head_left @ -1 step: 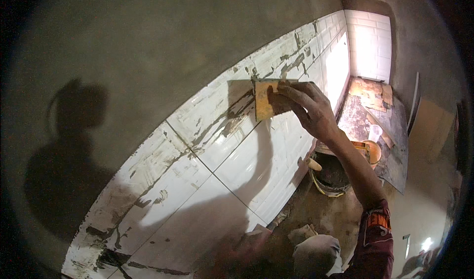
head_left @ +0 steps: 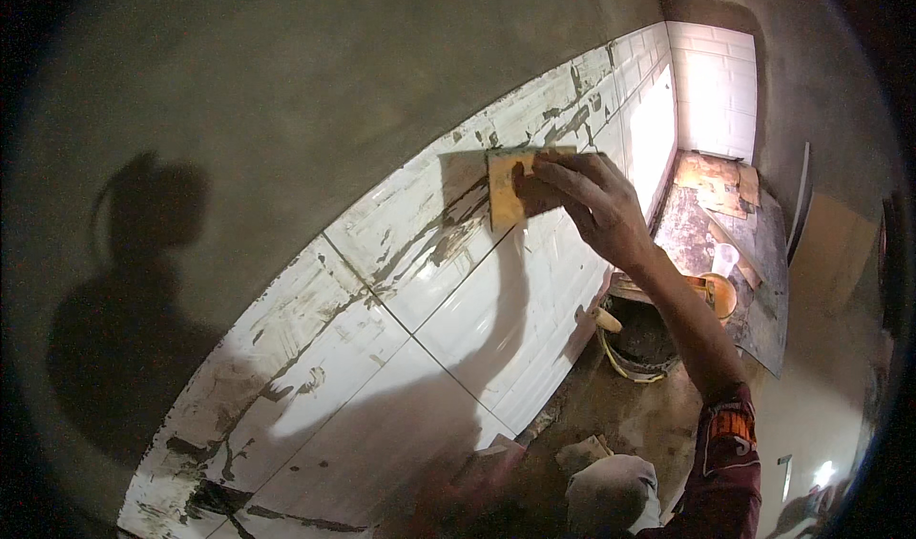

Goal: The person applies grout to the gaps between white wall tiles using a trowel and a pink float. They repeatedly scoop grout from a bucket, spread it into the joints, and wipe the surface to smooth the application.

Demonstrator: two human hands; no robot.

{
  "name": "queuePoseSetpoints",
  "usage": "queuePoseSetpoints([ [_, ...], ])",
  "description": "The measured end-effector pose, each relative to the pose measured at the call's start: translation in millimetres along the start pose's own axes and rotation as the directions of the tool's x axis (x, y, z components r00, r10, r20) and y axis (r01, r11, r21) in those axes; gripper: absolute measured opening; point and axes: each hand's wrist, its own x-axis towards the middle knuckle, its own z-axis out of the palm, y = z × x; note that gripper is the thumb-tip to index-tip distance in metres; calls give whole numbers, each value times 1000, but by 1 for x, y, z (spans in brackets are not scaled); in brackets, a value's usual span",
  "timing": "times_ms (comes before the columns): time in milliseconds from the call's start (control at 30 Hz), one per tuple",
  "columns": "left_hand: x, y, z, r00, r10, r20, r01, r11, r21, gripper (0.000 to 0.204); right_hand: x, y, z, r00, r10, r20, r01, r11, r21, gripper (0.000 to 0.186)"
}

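Pinching a flat yellow pad (head_left: 501,196) at its right side, the right-hand grip (head_left: 603,212) holds it at smeared white wall tiles (head_left: 477,337); a bucket (head_left: 634,377) stands below.

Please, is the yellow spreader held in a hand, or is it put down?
Held: the right hand grips the yellow spreader near its right side, in front of the white tiles.
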Motion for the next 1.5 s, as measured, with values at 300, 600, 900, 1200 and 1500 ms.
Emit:
queuePoseSetpoints([
  [300,6,-7,5,998,19,63,-21,999,31,60,27,14,17,998,-65,4,65,986,-157,39],
  [600,9,-18,9,997,3,72,-10,996,93,62,40,13,22,996,-89,17,90,960,-263,46],
  [900,4,-27,14,998,22,67,-26,998,60,59,42,0,18,999,-35,-9,32,983,-182,44],
  [1200,-6,-31,11,735,678,28,-599,629,496,54,42,28,7,989,141,39,-128,966,-224,35],
  [1500,-30,-23,-14,994,-100,31,102,993,-61,60,25,-126,26,967,-244,75,248,968,-43,40],
])
